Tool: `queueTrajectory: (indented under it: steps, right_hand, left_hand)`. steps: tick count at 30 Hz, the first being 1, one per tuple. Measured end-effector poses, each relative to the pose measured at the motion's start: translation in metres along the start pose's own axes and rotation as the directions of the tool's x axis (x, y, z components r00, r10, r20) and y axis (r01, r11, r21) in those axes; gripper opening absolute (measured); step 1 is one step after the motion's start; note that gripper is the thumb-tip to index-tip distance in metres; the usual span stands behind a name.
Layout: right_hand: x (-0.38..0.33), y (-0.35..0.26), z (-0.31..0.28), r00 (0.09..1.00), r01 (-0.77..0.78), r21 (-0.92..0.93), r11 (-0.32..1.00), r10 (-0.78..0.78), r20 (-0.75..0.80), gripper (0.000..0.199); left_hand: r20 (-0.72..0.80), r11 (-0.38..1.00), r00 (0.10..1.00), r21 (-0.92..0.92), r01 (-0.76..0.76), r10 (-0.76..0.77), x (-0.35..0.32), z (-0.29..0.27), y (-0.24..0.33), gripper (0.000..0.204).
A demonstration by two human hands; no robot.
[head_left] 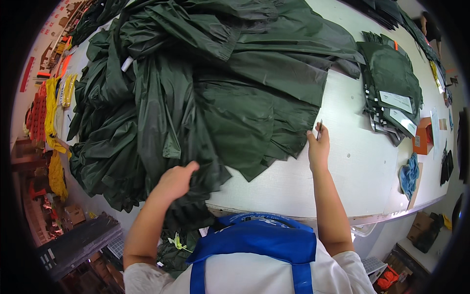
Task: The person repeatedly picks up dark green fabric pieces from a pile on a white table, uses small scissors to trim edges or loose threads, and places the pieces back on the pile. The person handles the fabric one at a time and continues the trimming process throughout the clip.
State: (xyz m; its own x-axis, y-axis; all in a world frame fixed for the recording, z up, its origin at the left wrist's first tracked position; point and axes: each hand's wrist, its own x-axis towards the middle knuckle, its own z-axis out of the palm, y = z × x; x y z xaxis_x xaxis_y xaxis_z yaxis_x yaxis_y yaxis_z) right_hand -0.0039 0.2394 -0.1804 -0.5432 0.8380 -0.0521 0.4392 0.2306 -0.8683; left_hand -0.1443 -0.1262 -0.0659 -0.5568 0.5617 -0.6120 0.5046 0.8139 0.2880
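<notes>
Dark green, shiny garments [240, 105] lie heaped over the left and middle of the table, some with gathered elastic edges. My left hand [176, 181] is closed at the near edge of the pile, on the fabric of a dark green garment [208, 169]; the fold inside its fingers is hidden. My right hand [319, 147] is closed around thin metal thread snips [320, 128], which point away from me. Its thumb is beside the gathered edge of the garment spread in the middle; whether it touches the cloth I cannot tell.
On the white table [352, 176], a stack of folded green garments [391, 78] with white labels lies at the right. Nearer are an orange box [424, 136] and a blue cloth [409, 175]. Yellow garments [51, 115] hang at the far left; a dark bench [81, 245] stands below.
</notes>
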Motion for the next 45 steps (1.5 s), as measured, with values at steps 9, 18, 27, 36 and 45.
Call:
queueTrajectory:
  steps: [9,18,27,36,45]
  right_hand:
    - [-0.028,-0.033,-0.010,0.919,-0.329,0.534,0.779,0.134,0.370,0.022]
    - [-0.060,-0.090,-0.011,0.697,-0.106,0.542,0.833,-0.327,0.638,0.038]
    - [-0.024,-0.122,-0.005,0.910,0.100,0.443,0.891,-0.262,0.321,0.040]
    - [-0.027,-0.133,-0.022,0.914,-0.003,0.527,0.850,-0.212,0.346,0.020]
    - [-0.010,-0.082,-0.033,0.976,-0.170,0.697,0.697,0.021,0.216,0.020]
  left_hand:
    - [-0.231,0.918,0.919,0.314,-0.241,0.321,0.040,-0.008,0.077,0.023]
    - [-0.376,0.531,0.888,-0.711,-0.460,0.265,0.071,-0.025,0.147,0.035]
    - [-0.170,-0.123,0.976,-0.980,-0.154,0.133,0.068,-0.032,0.132,0.010]
    - [-0.297,-0.265,0.945,-0.930,-0.254,0.136,0.048,-0.042,0.123,0.012]
    - [-0.382,-0.201,0.924,-0.906,-0.373,0.005,0.023,-0.051,0.110,0.014]
